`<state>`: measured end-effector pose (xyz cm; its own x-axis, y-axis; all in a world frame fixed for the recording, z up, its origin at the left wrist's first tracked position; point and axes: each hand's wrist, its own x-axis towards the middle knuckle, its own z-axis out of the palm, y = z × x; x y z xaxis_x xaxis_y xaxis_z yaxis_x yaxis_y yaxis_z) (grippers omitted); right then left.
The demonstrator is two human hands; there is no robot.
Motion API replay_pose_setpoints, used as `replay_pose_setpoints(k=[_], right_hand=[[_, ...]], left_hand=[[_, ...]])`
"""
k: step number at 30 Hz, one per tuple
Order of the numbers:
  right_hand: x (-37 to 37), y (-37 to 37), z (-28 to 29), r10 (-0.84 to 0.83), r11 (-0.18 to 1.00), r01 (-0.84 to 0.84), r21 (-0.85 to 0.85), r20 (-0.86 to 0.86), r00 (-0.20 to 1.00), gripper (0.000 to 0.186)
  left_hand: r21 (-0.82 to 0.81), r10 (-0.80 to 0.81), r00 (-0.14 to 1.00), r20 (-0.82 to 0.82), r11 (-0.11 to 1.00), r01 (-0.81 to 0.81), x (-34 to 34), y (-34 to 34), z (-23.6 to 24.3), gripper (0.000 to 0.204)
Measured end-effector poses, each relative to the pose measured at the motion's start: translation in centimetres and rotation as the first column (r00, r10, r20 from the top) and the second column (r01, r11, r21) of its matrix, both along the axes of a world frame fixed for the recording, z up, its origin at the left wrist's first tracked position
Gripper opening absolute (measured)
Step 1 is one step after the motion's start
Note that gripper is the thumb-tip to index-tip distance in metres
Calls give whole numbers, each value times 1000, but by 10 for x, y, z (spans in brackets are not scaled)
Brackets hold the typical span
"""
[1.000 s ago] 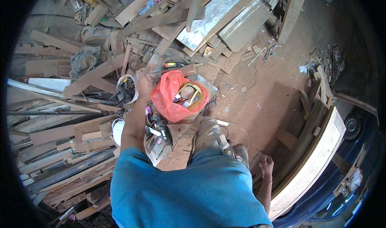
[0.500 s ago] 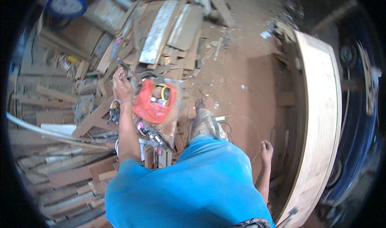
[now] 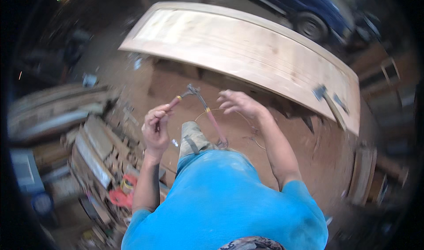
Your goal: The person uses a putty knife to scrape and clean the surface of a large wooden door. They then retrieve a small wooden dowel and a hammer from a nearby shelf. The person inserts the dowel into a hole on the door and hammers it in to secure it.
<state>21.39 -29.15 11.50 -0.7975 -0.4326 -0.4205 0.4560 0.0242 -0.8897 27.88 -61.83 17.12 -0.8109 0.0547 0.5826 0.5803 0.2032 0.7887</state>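
Observation:
My left hand is closed around one red handle of a pair of long-handled pliers. Their dark metal head points away from me, and the two handles, each with a yellow band, are spread wide apart. The second handle hangs down in front of my body, with nothing holding it. To the right of the pliers' head, my right hand is raised with its fingers apart and nothing in it. Beyond both hands lies a large pale wooden panel, like a door. A hammer rests on its right end.
A thin cable loops over the brown floor. Stacked boards and a red plastic bag are at the left. A blue vehicle stands behind the panel. More timber lies at the right.
My view has turned right, from the timber pile and red bag toward the pale panel. The pliers are now in front of me, and my right hand has come up beside them, fingers spread.

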Motion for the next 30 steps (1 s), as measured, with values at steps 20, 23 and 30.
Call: replay_pose_setpoints(k=[20,23,30], right_hand=[[210,313,56,-985,77,941,-329,123,123,48],[225,355,23,-965,-78,962,-263,261,-7,25],[282,430,-30,-989,103,953,285,134,66,10]], left_hand=[[-361,-812,497,306,384,850,-53,454,-45,18],[-291,-748,551,369,470,833,-81,506,-74,17],[1,-646,545,535,645,764,-164,628,-141,27]])
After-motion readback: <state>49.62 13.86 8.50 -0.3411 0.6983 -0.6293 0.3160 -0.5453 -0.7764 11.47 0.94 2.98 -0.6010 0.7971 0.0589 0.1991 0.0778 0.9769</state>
